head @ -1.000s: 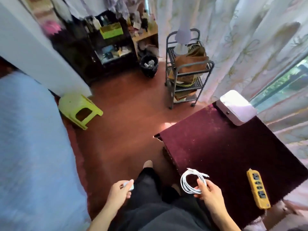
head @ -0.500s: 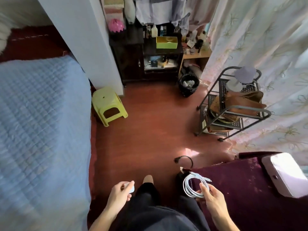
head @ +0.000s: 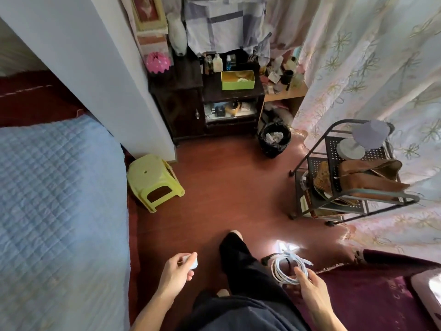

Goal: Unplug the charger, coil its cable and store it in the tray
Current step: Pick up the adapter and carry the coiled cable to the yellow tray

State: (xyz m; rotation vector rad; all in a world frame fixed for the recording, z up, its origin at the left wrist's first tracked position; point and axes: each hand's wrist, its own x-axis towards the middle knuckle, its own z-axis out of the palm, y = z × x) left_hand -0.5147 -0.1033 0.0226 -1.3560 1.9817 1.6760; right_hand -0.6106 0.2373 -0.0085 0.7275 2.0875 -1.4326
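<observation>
At the bottom of the frame the left hand point(head: 175, 271) is closed loosely around a small white charger block point(head: 193, 263), pinched between thumb and fingers. The right hand point(head: 310, 286) grips a white cable point(head: 286, 268) wound into a neat coil, its loose end sticking out toward the upper right. Both are held above the reddish floor point(head: 226, 187), on either side of the person's dark trouser leg point(head: 241, 266).

A green tray point(head: 238, 80) sits on a dark cabinet point(head: 205, 101) in the upper middle of the frame, well apart from the hands, with bottles point(head: 217, 63) crowded behind it. Between hands and tray lies open floor, flanked by a yellow-green stool point(head: 154, 180) at centre left, a black bin point(head: 274, 139) and a metal trolley point(head: 353, 173) carrying a brown bag at right. A blue quilted bed point(head: 55, 211) fills the left side; a maroon-covered counter point(head: 381, 295) shows at lower right. Flowered curtains point(head: 370, 68) hang at upper right. No writing is legible.
</observation>
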